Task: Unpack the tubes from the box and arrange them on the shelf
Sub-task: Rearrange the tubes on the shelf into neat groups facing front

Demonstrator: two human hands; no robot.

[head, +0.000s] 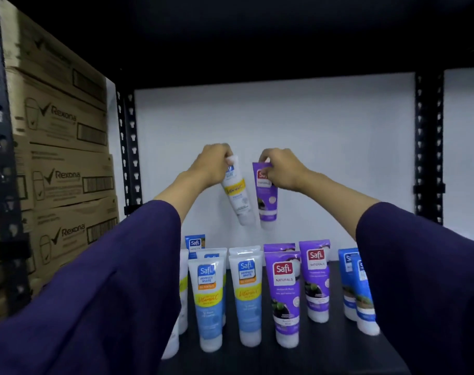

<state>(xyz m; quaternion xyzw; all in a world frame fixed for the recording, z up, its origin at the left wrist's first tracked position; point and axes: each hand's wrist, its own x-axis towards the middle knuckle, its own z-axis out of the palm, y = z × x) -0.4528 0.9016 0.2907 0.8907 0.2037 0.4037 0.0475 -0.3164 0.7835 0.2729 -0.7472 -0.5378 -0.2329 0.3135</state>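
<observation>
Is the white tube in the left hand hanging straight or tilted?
Tilted. The white tube, pinched at its top by the left hand, slants with its cap end toward the purple tube.

1. Both arms reach forward and up, with dark purple sleeves covering the upper forearms and the wrists bare.
2. The left hand (213, 161) is raised with its back toward the camera; its fingers curl over the crimped top end of a white tube (237, 194), which hangs tilted.
3. The right hand (282, 165) is at the same height, just beside the left, and pinches the top end of a purple tube (267, 196), which hangs below it.
4. The hands do not touch.
</observation>
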